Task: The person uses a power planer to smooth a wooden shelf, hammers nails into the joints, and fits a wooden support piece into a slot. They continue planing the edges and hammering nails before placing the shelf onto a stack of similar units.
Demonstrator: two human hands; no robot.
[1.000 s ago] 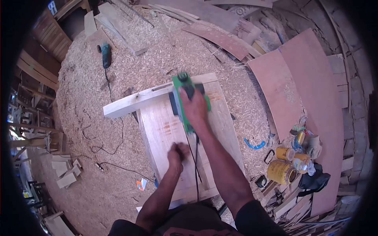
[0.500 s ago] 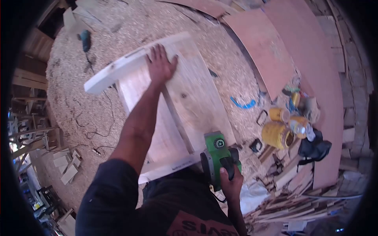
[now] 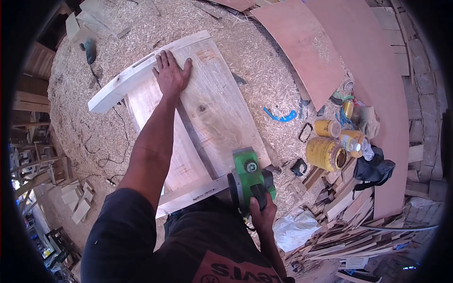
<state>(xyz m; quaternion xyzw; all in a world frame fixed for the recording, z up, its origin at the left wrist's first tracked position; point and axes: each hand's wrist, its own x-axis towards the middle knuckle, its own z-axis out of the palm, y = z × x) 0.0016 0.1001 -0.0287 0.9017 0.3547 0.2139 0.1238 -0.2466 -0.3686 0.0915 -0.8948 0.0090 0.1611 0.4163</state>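
A pale wooden panel (image 3: 222,99), made of wide boards with rails across both ends, lies in front of my body. Spread flat near its far rail (image 3: 120,82) is my left hand (image 3: 171,75), fingers apart and pressing on the wood. My right hand (image 3: 264,212) is wrapped round the black rear handle of a green electric planer (image 3: 245,174). The planer rests at the near right corner of the panel, over the edge by the near rail (image 3: 188,195). Its underside is hidden.
Wood shavings (image 3: 113,137) cover the ground. A teal power tool (image 3: 89,51) with a cord lies at the far left. To the right are a blue curved piece (image 3: 283,115), yellow containers (image 3: 325,153), a black bag (image 3: 373,167), reddish sheets (image 3: 302,47) and scrap strips (image 3: 354,245).
The whole scene, panel and hands included, has shifted left in view, as if my head turned slightly. My left hand stays on the panel, and the planer remains at the near right corner.
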